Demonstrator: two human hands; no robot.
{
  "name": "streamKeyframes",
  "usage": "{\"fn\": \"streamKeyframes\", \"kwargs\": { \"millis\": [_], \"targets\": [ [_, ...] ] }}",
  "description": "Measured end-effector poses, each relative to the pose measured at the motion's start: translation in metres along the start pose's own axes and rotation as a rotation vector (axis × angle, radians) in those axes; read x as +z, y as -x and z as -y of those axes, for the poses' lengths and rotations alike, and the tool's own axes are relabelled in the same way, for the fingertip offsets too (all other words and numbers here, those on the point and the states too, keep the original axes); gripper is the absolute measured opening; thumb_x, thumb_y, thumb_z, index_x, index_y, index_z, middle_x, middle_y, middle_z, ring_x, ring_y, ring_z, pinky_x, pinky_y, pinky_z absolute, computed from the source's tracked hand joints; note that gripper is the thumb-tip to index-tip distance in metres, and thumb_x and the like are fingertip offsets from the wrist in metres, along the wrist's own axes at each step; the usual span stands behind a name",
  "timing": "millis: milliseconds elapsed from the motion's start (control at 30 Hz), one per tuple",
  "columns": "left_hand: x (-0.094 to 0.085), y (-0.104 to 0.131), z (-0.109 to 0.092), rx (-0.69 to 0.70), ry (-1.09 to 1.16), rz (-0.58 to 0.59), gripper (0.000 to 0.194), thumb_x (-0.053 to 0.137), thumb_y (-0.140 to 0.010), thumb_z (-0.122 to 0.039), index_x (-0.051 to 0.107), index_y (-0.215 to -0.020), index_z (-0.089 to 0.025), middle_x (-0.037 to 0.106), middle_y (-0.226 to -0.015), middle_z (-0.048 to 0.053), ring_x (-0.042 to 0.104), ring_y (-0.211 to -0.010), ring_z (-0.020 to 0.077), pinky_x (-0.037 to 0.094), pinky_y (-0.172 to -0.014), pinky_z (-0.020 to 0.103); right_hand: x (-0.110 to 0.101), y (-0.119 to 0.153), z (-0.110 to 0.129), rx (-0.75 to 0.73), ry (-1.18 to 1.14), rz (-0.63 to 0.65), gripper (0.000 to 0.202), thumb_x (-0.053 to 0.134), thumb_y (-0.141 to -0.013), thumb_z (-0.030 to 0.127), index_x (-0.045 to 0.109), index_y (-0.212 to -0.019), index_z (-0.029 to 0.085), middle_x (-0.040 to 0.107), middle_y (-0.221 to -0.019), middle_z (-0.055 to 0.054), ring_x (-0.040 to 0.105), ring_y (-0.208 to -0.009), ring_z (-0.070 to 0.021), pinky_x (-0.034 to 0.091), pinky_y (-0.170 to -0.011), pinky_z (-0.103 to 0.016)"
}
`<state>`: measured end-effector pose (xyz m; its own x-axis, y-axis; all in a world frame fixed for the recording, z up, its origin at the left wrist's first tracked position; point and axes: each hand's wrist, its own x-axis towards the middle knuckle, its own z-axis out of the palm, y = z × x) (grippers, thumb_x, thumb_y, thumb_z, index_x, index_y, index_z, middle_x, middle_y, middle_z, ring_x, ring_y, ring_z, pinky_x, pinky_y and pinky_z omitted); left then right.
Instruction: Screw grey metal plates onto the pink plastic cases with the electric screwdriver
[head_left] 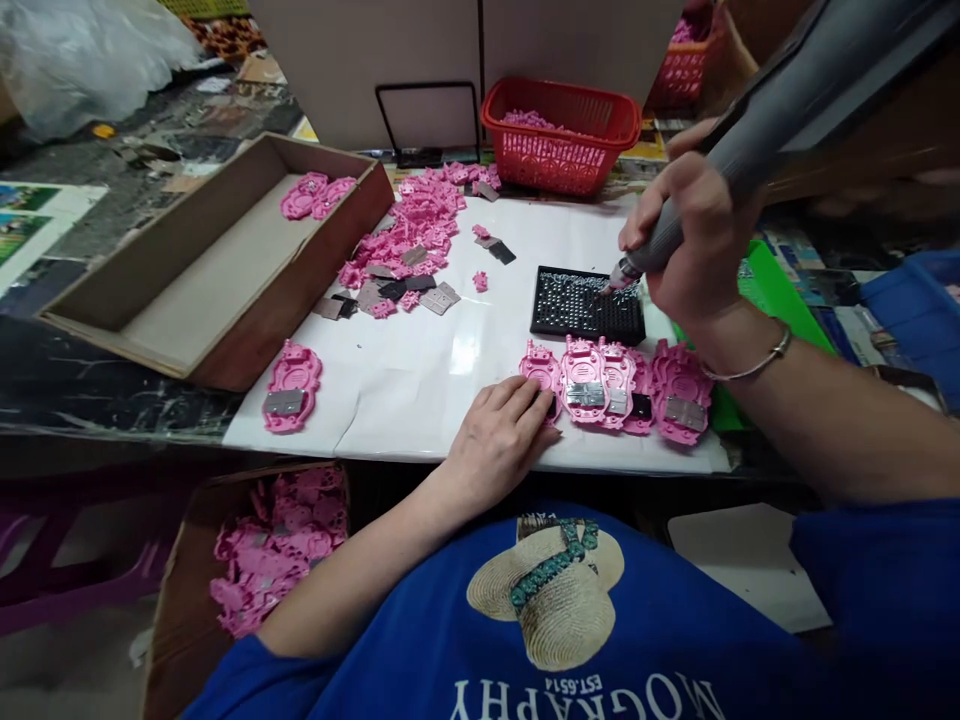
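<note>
My right hand is wrapped round a grey electric screwdriver, slanting down to the left. Its tip meets a black perforated tray, whose holes hold many small silvery screws along the far side. My left hand lies palm down at the near edge of the white work surface, fingers stretched out over the leftmost pink plastic casing in a row. That casing is partly hidden by the fingers. Just right of it, several more pink casings overlap side by side, with grey or black plates on them.
A pink casing lies alone at left. Behind it stands a shallow wooden box with pink parts. Loose pink pieces and small plates are heaped mid-left. A red basket stands behind; a green tray is at right. Below left is a carton.
</note>
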<state>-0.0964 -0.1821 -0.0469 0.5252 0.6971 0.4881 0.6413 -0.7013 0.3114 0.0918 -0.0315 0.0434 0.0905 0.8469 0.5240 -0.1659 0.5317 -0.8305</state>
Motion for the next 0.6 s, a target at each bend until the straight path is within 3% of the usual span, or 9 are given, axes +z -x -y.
{"fn": "streamKeyframes", "kwargs": {
  "millis": [133,267,467,600],
  "targets": [
    [-0.001,-0.001,0.000,-0.008,0.007,0.037,0.035,0.058,-0.099,-0.032,0.061,-0.123,-0.007,0.069,-0.124,0.016,0.062,-0.115,0.0299,0.055,-0.093,0.042,0.026,0.010,0.019,0.019,-0.060,0.050,0.027,0.080,-0.072,0.047,0.063,-0.084,0.030,0.048,-0.053,0.007,0.042,-0.040,-0.0118,0.031,-0.041,-0.033],
    [-0.001,-0.001,-0.001,-0.016,0.005,0.054,0.036,0.055,-0.100,-0.033,0.061,-0.124,-0.006,0.068,-0.127,0.016,0.061,-0.116,0.0295,0.053,-0.094,0.042,0.045,0.031,0.017,0.080,-0.100,0.179,0.027,0.080,-0.073,0.049,0.065,-0.088,0.031,0.050,-0.054,0.007,0.044,-0.039,-0.0134,0.033,-0.039,-0.034],
    [0.000,-0.001,-0.001,-0.020,0.018,0.054,0.036,0.054,-0.101,-0.034,0.062,-0.123,-0.007,0.068,-0.126,0.015,0.061,-0.116,0.0294,0.052,-0.095,0.041,0.052,0.045,0.005,0.141,-0.067,0.222,0.024,0.078,-0.075,0.049,0.063,-0.088,0.034,0.051,-0.055,0.007,0.045,-0.040,-0.0150,0.037,-0.042,-0.036],
    [-0.002,-0.002,-0.002,-0.040,0.030,0.095,0.037,0.052,-0.102,-0.034,0.061,-0.125,-0.007,0.066,-0.129,0.016,0.060,-0.119,0.0293,0.051,-0.098,0.042,0.051,0.045,0.005,0.213,0.004,0.184,0.030,0.077,-0.071,0.055,0.062,-0.088,0.036,0.048,-0.055,0.006,0.044,-0.042,-0.0162,0.040,-0.043,-0.036]
  ]
}}
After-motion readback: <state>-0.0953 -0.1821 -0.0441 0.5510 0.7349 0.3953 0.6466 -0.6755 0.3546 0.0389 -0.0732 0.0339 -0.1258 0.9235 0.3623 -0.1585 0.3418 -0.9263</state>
